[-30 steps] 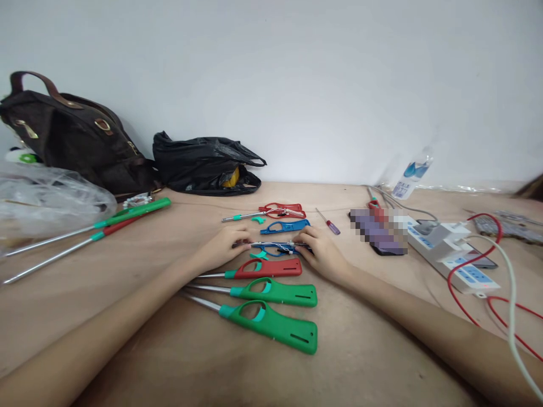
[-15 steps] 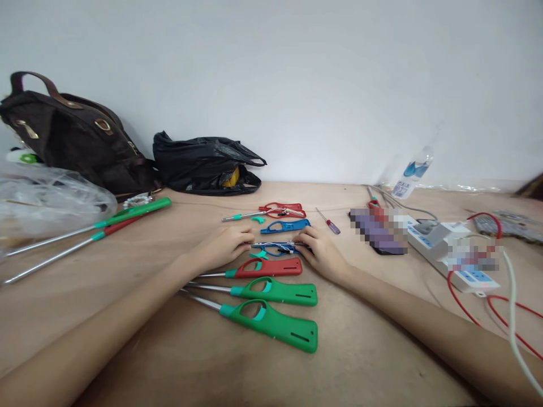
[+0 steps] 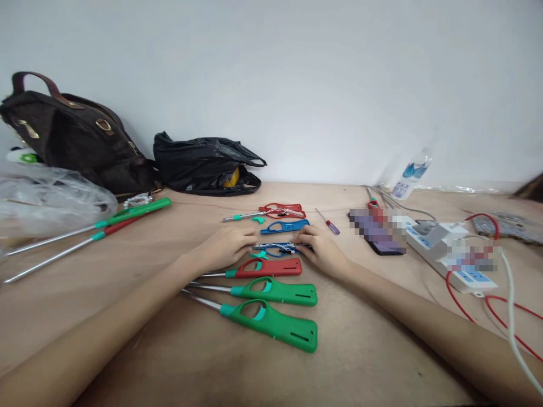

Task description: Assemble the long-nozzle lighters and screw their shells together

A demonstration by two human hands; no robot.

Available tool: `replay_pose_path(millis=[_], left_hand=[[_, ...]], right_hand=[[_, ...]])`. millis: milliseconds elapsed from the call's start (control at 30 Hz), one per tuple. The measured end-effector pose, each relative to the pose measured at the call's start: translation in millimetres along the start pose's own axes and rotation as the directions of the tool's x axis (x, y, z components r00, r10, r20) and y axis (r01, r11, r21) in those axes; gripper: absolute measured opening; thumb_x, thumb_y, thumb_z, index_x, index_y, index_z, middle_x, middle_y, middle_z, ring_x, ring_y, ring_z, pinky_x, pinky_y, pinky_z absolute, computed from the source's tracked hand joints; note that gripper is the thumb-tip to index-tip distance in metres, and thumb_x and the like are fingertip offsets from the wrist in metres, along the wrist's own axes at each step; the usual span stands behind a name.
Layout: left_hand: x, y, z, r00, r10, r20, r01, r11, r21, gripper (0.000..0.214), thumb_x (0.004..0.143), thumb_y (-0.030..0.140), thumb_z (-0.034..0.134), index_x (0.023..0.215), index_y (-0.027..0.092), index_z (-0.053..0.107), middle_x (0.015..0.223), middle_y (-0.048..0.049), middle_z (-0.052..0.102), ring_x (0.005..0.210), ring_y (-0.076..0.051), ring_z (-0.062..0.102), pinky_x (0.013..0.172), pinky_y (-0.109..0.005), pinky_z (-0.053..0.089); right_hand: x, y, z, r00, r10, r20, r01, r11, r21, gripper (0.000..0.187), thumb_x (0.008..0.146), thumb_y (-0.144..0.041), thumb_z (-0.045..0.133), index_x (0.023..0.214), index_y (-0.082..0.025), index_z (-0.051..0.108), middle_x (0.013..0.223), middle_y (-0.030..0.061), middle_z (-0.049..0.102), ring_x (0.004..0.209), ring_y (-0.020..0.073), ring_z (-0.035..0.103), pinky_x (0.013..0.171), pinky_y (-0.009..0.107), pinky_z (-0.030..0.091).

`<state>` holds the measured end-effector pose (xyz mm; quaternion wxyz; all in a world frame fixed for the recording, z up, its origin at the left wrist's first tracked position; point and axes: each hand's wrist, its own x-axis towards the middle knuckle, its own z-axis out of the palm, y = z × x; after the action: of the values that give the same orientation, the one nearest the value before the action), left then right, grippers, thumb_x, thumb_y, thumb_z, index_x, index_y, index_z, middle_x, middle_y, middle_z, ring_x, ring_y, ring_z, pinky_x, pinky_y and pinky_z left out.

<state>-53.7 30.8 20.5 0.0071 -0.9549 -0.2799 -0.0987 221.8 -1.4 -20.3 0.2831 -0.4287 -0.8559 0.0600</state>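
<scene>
Both my hands rest on the table around an opened blue lighter body (image 3: 275,249) with wires showing. My left hand (image 3: 227,246) pinches its left end, fingers curled. My right hand (image 3: 320,249) grips its right end, fingers closed. Just in front lie a red long-nosed lighter (image 3: 263,268) and two green ones (image 3: 275,291) (image 3: 271,322). Behind the hands lie a blue shell half (image 3: 284,226), a red opened lighter (image 3: 280,211) and a small purple-handled screwdriver (image 3: 327,221).
A brown handbag (image 3: 72,135), a black plastic bag (image 3: 203,164) and a clear plastic bag (image 3: 46,198) sit at the back left, with green and red long lighters (image 3: 123,217) nearby. At right are a phone (image 3: 379,232), a power strip (image 3: 449,249), red and white cables (image 3: 504,299) and a bottle (image 3: 409,175).
My left hand has slid slightly right along the blue lighter body. Otherwise nothing has visibly moved.
</scene>
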Motion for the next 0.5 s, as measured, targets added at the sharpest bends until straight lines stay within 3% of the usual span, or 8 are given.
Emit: replay_pose_path(millis=[200,367,500], left_hand=[[-2,9,-1.6,0.998,0.061,0.013,-0.062,0.996,0.058,0.026,0.092,0.014,0.04,0.081,0.019,0.064,0.086,-0.0054,0.061,0.079,-0.02,0.057,0.067,-0.028,0.039],[-3,12,-0.6,0.996,0.034,0.085,-0.044,0.992,0.119,0.02,0.086,0.01,0.045,0.083,0.018,0.063,0.088,-0.0049,0.061,0.074,-0.019,0.057,0.061,-0.028,0.037],[-2,10,-0.8,0.998,0.023,0.063,-0.03,0.994,0.109,0.019,0.088,0.013,0.043,0.082,0.018,0.061,0.088,-0.0048,0.061,0.076,-0.019,0.057,0.063,-0.028,0.039]], right_hand=[[-13,-8,-5,0.999,-0.034,0.013,0.034,0.999,-0.029,0.017,0.091,-0.014,0.051,0.09,-0.016,0.068,0.095,0.0104,0.06,0.092,0.0228,0.055,0.083,0.039,0.049],[-21,-13,-5,1.0,-0.018,0.012,0.019,0.996,-0.083,0.019,0.092,-0.015,0.049,0.094,-0.017,0.067,0.096,0.0106,0.059,0.093,0.0231,0.055,0.083,0.04,0.048],[-20,-12,-4,1.0,0.022,-0.008,-0.022,0.999,-0.048,0.014,0.091,-0.013,0.051,0.093,-0.017,0.064,0.096,0.0099,0.06,0.094,0.0234,0.054,0.083,0.039,0.046]])
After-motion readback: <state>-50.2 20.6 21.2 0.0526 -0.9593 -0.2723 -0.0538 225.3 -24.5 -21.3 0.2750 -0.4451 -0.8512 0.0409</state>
